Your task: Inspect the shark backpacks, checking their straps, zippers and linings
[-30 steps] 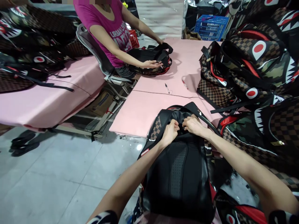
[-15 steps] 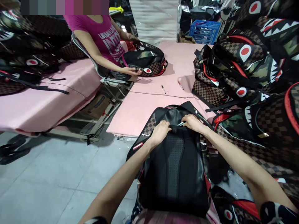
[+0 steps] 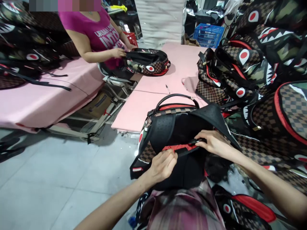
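A black backpack with brown checkered sides and a top handle leans from my lap against the pink table's edge. Its padded back faces me, and a slit in it gapes to show red lining. My left hand is closed on the near edge of this slit, fingers curled over the black fabric. My right hand pinches the right end of the opening at a small dark piece; whether that is a zipper pull I cannot tell. The shoulder straps lie above both hands.
Across the pink table, a co-worker in a magenta shirt handles another backpack. Two pens lie on the tabletop. Piled backpacks crowd the right side. A blue crate stands behind.
The backpack's top has tipped away and its handle now shows. The slit has opened, exposing red lining. Both my hands have come lower, toward me. The co-worker's hands have moved to their backpack's near-left end.
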The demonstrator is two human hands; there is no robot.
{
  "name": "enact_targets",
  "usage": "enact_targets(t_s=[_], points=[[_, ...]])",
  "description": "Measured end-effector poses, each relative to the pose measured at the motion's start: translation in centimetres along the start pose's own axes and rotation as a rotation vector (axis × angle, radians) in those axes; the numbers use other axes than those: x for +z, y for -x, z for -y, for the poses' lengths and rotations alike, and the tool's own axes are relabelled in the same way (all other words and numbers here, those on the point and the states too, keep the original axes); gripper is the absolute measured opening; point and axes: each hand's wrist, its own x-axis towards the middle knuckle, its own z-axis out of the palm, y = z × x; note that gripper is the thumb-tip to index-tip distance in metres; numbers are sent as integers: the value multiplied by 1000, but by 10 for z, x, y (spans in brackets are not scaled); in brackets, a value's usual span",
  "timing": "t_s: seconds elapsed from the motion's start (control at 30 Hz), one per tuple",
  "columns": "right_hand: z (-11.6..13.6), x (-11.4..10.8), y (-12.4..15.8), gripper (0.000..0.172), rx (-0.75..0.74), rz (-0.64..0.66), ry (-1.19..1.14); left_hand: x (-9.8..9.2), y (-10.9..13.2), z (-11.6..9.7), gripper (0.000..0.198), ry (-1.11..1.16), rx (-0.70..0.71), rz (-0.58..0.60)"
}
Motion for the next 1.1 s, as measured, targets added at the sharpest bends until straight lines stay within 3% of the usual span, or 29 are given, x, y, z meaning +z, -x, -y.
enact_targets(t_s=[0.13,0.27,0.4,0.53,0.7,0.87,1.03,1.1], points=[[14,14,17,19,24,90,-1,-5,27,-22,11,-51,38,38],[26,19,23,25,-28,193,70,-10,32,-36,13,-65,16,1],[39,27,23,22,28,235,72,-17,38,-48,20,-72,-23,-31],[54,33,21,21,49,238,73,-24,44,-51,19,-56,-58,-105],[70,41,18,21,53,218,73,-25,47,-48,17,-34,-75,-111],[67,50,15,18,129,175,-108,-21,48,-49,13,-55,-104,-105],[55,51,15,26,219,123,-494,-24,47,-50,14,-35,-93,-100],[54,46,17,25,197,113,-482,-25,46,-50,14,-24,-89,-108]])
